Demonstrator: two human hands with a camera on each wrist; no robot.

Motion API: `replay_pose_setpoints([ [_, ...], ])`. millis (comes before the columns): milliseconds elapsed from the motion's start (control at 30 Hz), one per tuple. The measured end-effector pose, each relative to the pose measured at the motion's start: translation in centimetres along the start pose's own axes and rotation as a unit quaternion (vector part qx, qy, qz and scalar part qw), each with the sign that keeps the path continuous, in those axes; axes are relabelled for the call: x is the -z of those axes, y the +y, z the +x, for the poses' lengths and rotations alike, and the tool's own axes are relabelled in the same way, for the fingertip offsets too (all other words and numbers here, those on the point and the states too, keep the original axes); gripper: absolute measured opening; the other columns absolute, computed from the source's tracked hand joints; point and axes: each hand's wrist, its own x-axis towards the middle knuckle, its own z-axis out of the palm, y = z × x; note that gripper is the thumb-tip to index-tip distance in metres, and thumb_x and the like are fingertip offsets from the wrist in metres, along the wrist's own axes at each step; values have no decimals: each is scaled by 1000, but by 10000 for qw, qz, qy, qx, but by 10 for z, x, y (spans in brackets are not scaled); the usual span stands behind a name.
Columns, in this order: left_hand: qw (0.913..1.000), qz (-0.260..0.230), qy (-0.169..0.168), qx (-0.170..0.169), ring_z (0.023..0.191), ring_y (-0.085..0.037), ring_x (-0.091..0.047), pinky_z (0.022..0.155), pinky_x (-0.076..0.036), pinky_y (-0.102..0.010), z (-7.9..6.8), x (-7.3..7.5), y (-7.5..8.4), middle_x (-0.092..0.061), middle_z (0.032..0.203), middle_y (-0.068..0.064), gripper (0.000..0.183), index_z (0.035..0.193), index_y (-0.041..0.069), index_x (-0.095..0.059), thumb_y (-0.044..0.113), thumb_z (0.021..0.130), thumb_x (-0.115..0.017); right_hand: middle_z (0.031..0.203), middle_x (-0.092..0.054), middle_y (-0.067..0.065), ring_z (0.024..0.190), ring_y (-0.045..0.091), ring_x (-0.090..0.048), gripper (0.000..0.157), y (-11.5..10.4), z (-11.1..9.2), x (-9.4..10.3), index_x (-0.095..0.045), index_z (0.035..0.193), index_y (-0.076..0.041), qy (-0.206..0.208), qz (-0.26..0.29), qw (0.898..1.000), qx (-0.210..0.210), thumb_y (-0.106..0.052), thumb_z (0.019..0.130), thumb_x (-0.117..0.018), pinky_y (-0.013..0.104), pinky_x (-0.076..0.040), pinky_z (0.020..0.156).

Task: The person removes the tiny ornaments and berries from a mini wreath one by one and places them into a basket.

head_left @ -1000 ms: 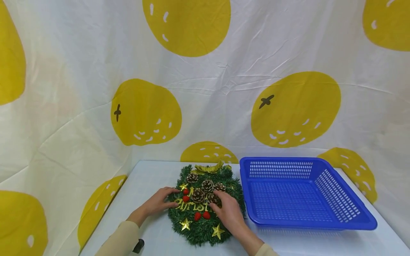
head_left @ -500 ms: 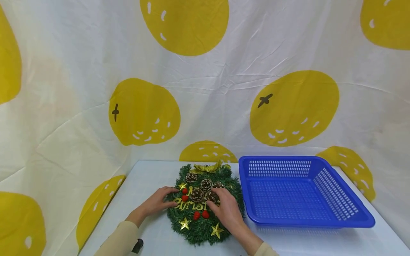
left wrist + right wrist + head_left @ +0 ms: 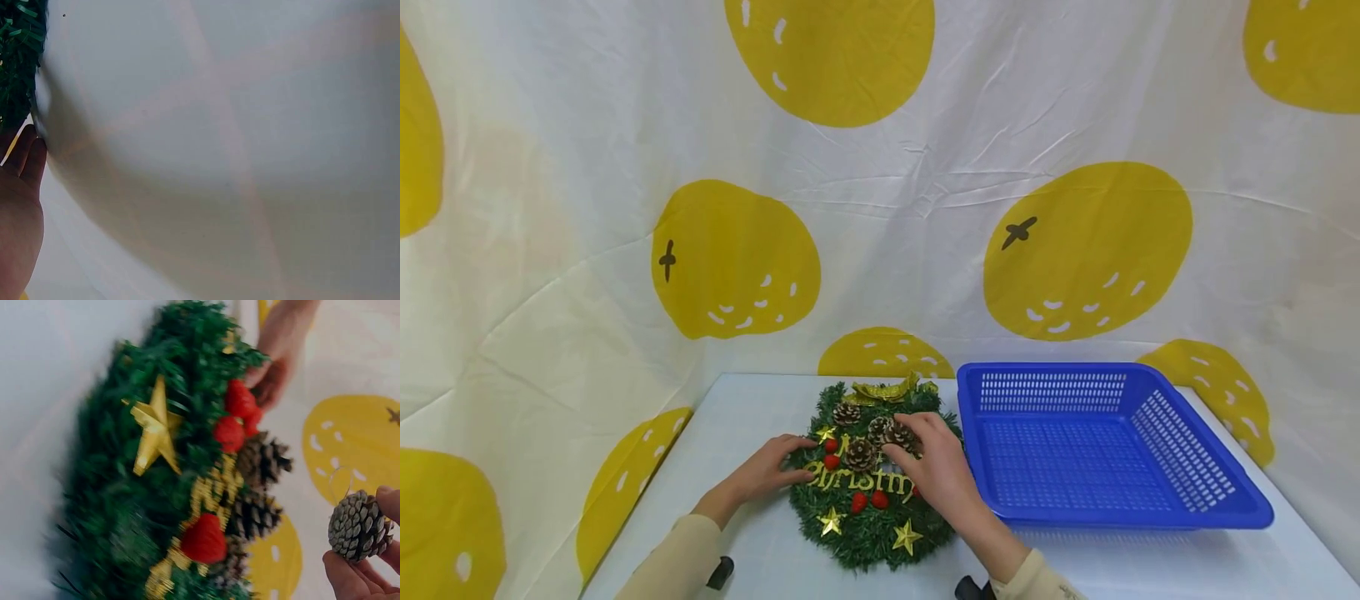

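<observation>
A green Christmas wreath (image 3: 850, 542) lies on the table, decorated with gold stars (image 3: 907, 537), red berries (image 3: 859, 502), gold lettering (image 3: 861, 482) and several pine cones (image 3: 860, 455). My right hand (image 3: 942, 468) pinches one pine cone (image 3: 355, 528) between thumb and fingers, held above the wreath; a thin loop sticks out of that cone in the right wrist view. At the wreath's left edge my left hand (image 3: 767, 472) rests with its fingers fairly straight. Only part of the left hand (image 3: 19, 206) shows in the left wrist view, its fingertips against the greenery.
Right of the wreath stands a blue plastic basket (image 3: 1112, 527) with slotted walls and nothing in it. A gold ribbon bow (image 3: 883, 392) tops the wreath's far side. Behind the white table (image 3: 760, 558) hangs a curtain (image 3: 917, 275) printed with yellow fruit.
My right hand has lifted a pine cone off the wreath, uncovering more lettering and a red berry on the right. My left hand keeps its place on the wreath's edge.
</observation>
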Motion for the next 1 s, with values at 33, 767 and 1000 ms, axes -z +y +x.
replay_pose_setpoints([
  [33, 10000, 2, -1, 9, 123, -40, -48, 99, -39, -59, 0, 0, 0, -54, 131, -16, 54, 134, 8, -55, 40, 92, -67, 121, -62, 7, 90, 18, -64, 44, -1, 2, 3, -64, 128, -12, 15, -19, 10000, 1, -30, 89, -73, 32, -53, 72],
  [767, 9998, 9, -98, 189, 125, -41, -48, 100, -39, -59, 2, 1, -1, -54, 134, -18, 61, 135, 8, -56, 46, 90, -68, 100, -71, 8, 86, 23, -66, 48, -6, 47, 83, -64, 128, -7, 204, -608, 9970, -422, -34, 89, -73, 43, -54, 74],
  [1000, 9999, -15, -95, 130, 124, -42, -47, 100, -38, -60, 2, 1, -2, -54, 133, -18, 60, 135, 7, -56, 45, 90, -68, 112, -69, 17, 96, 32, -66, 50, 17, 60, 107, -59, 133, -4, 128, -741, 9953, -610, -32, 92, -70, 48, -53, 77],
])
